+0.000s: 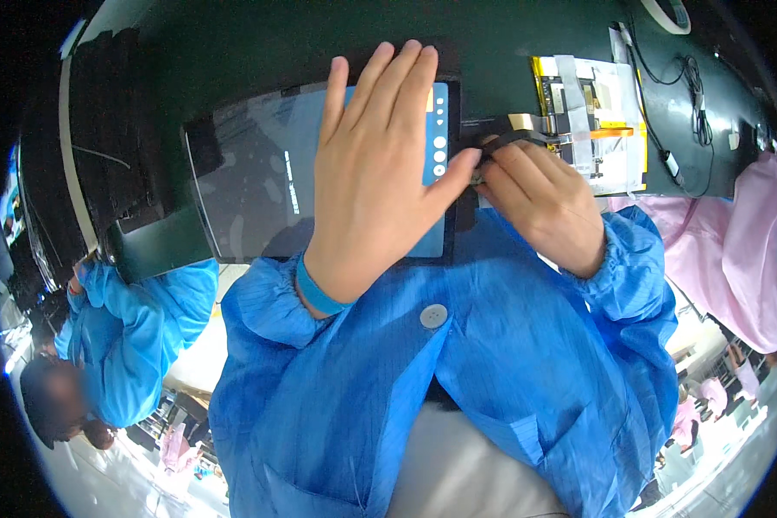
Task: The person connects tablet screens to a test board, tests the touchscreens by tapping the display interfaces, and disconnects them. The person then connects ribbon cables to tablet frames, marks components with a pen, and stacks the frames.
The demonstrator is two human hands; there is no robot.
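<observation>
My left hand (pixel 375 147) lies flat, fingers stretched out, over a lit tablet screen panel (pixel 242 181). Its thumb reaches past the panel's right edge toward the fingertips of my other hand. There my right hand (pixel 540 190) is closed, pinching a black ribbon cable (pixel 527 135) beside the panel; the exact spot of the grip is partly hidden by the fingers. The cable runs toward a white and yellow-edged assembly (pixel 609 112), which has grey tape strips and an orange flex strip (pixel 611 133) across it.
Thin black wires (pixel 695 99) lie coiled on the dark green table (pixel 492 52) at the right. A tape roll (pixel 667 13) sits at the far right. A person in a blue smock (pixel 147 319) works at the left, and a pink sleeve (pixel 725 250) shows at the right.
</observation>
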